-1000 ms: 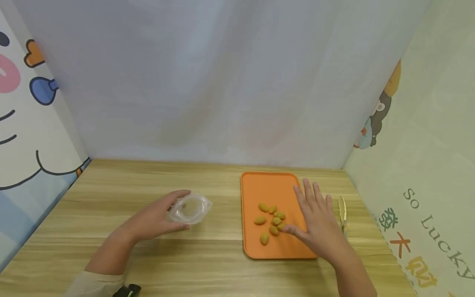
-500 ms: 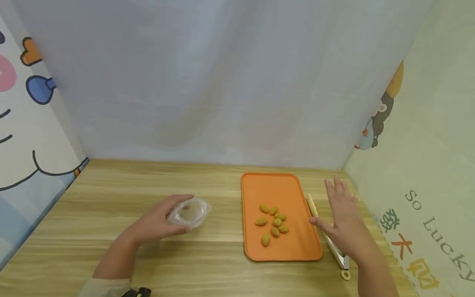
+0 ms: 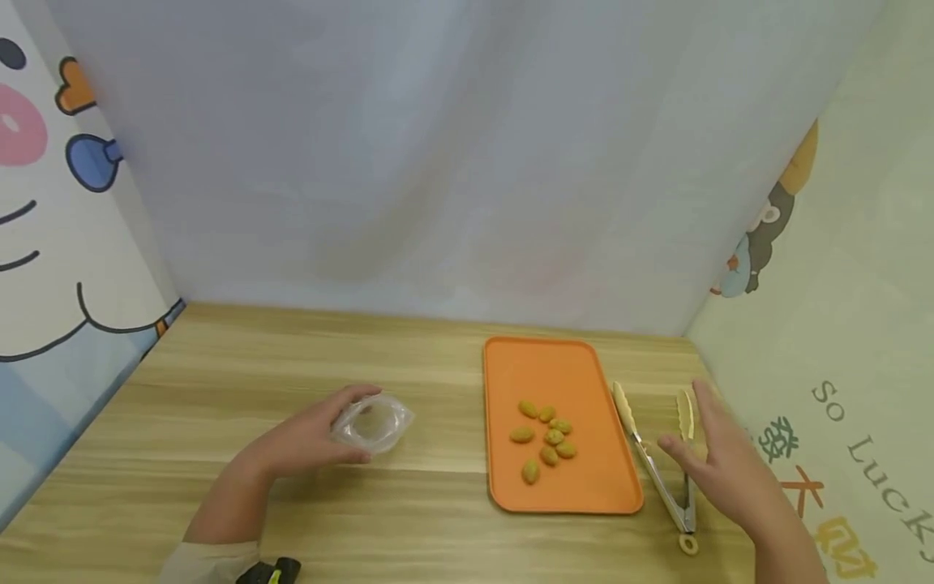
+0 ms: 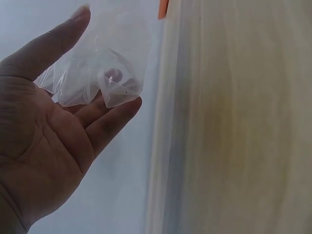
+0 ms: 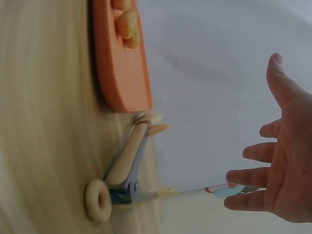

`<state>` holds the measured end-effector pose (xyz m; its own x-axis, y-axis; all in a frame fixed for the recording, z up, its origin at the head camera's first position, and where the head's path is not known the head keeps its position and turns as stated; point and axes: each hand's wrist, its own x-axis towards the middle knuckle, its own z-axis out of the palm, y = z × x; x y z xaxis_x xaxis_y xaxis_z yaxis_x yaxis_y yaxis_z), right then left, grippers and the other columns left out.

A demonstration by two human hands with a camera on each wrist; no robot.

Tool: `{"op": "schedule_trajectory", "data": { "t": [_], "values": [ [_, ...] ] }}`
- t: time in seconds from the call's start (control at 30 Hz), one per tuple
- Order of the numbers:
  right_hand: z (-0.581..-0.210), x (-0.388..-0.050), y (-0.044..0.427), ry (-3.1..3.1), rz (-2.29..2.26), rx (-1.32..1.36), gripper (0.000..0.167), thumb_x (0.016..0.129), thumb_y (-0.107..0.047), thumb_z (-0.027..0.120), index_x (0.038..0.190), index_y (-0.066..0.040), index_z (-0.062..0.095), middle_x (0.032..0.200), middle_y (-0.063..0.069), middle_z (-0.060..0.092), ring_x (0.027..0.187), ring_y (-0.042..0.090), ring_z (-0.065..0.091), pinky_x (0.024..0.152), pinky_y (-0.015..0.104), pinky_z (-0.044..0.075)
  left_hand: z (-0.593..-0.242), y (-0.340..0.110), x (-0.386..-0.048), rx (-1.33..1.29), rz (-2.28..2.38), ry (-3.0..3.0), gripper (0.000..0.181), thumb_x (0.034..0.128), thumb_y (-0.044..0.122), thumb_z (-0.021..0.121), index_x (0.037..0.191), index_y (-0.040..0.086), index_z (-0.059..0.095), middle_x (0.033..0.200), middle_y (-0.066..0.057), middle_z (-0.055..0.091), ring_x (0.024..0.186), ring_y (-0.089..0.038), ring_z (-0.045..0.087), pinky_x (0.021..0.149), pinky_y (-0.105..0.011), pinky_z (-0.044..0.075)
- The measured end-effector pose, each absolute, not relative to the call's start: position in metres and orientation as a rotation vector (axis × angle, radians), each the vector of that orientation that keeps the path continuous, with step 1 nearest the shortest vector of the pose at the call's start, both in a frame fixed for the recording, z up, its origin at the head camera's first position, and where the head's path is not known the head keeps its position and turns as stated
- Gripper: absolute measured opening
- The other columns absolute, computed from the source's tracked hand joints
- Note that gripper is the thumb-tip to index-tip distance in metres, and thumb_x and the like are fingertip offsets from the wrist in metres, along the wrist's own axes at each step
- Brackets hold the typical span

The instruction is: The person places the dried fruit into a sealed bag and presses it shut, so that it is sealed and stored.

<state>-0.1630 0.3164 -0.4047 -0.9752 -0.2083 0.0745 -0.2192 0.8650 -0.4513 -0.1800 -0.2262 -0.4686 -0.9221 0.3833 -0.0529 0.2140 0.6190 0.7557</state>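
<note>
My left hand (image 3: 314, 438) holds a clear plastic bag (image 3: 390, 434) above the left middle of the table, its mouth spread wide. In the left wrist view, the thumb is on one side of the bag (image 4: 114, 90) and fingers lie behind it. My right hand (image 3: 733, 478) hovers beside the tongs (image 3: 660, 480), touching nothing visible; the right wrist view shows its spread, relaxed fingers. The tongs lie spread on the table, with pale scalloped tips and a ring at the hinge end. Several small yellow-brown oval fruits (image 3: 521, 435) rest on an orange tray (image 3: 540, 369).
The wood-grain table (image 3: 423, 511) meets a pale hanging cloth (image 3: 409, 203) at the back. Printed cloths stand at both sides, the right one (image 3: 824, 324) close to my right hand. The tray's right edge runs along the tongs.
My right hand has moved right, away from above the tray and past the tongs, which now show fully. The left hand and bag have hardly moved.
</note>
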Motion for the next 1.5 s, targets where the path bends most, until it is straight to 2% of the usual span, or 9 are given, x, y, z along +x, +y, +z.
{"op": "schedule_trajectory", "data": {
  "t": [0.1, 0.2, 0.37, 0.47, 0.73, 1.07, 1.5],
  "values": [
    [-0.415, -0.156, 0.331, -3.131, 0.635, 0.186, 0.099, 0.097, -0.058, 0.049, 0.156, -0.01, -0.014, 0.156, 0.035, 0.012, 0.13, 0.063, 0.028, 0.096, 0.074, 0.029, -0.469, -0.221, -0.184, 0.514, 1.176, 2.635, 0.088, 0.0751, 0.042, 0.084, 0.148, 0.032, 0.037, 0.137, -0.012, 0.052, 0.103, -0.024, 0.054, 0.08, -0.04, 0.045],
    [-0.427, -0.15, 0.343, -3.216, 0.531, 0.06, 0.108, 0.092, -0.069, 0.046, 0.155, -0.005, -0.014, 0.151, 0.04, 0.019, 0.123, 0.064, 0.036, 0.088, 0.072, 0.037, -0.47, -0.217, -0.187, 0.525, 1.165, 2.632, 0.087, 0.0752, 0.045, 0.083, 0.148, 0.034, 0.037, 0.137, -0.011, 0.051, 0.105, -0.025, 0.054, 0.08, -0.04, 0.045],
    [-0.443, -0.149, 0.349, -3.255, 0.456, -0.033, 0.12, 0.085, -0.076, 0.05, 0.154, 0.006, -0.004, 0.148, 0.043, 0.023, 0.126, 0.063, 0.034, 0.091, 0.071, 0.037, -0.471, -0.219, -0.188, 0.477, 1.155, 2.612, 0.084, 0.0763, 0.05, 0.081, 0.146, 0.045, 0.034, 0.14, -0.01, 0.049, 0.106, -0.026, 0.054, 0.079, -0.04, 0.045],
    [-0.45, -0.154, 0.343, -3.273, 0.415, -0.056, 0.124, 0.082, -0.08, 0.05, 0.152, 0.011, 0.003, 0.144, 0.044, 0.028, 0.123, 0.062, 0.039, 0.089, 0.069, 0.04, -0.47, -0.226, -0.183, 0.455, 1.147, 2.613, 0.083, 0.0777, 0.052, 0.079, 0.146, 0.049, 0.031, 0.141, -0.011, 0.048, 0.105, -0.027, 0.054, 0.077, -0.04, 0.046],
    [-0.457, -0.16, 0.332, -3.345, 0.339, -0.129, 0.129, 0.076, -0.084, 0.052, 0.151, 0.012, 0.009, 0.139, 0.048, 0.032, 0.114, 0.063, 0.047, 0.084, 0.066, 0.045, -0.467, -0.238, -0.175, 0.496, 1.197, 2.651, 0.082, 0.0788, 0.048, 0.079, 0.146, 0.047, 0.031, 0.133, -0.011, 0.052, 0.102, -0.026, 0.054, 0.078, -0.039, 0.045],
    [-0.467, -0.16, 0.338, -3.325, 0.345, -0.075, 0.132, 0.075, -0.082, 0.057, 0.152, 0.01, 0.002, 0.133, 0.045, 0.044, 0.104, 0.056, 0.058, 0.077, 0.059, 0.05, -0.466, -0.233, -0.179, 0.548, 1.243, 2.592, 0.079, 0.0816, 0.043, 0.078, 0.146, 0.045, 0.032, 0.133, -0.013, 0.052, 0.098, -0.025, 0.055, 0.075, -0.036, 0.046],
    [-0.461, -0.17, 0.331, -3.339, 0.313, -0.031, 0.13, 0.076, -0.078, 0.061, 0.152, 0.01, 0.002, 0.126, 0.046, 0.049, 0.096, 0.052, 0.061, 0.072, 0.057, 0.05, -0.465, -0.231, -0.179, 0.558, 1.216, 2.646, 0.08, 0.0784, 0.05, 0.079, 0.146, 0.039, 0.037, 0.136, -0.011, 0.053, 0.104, -0.025, 0.055, 0.079, -0.041, 0.045]
  ]
}}
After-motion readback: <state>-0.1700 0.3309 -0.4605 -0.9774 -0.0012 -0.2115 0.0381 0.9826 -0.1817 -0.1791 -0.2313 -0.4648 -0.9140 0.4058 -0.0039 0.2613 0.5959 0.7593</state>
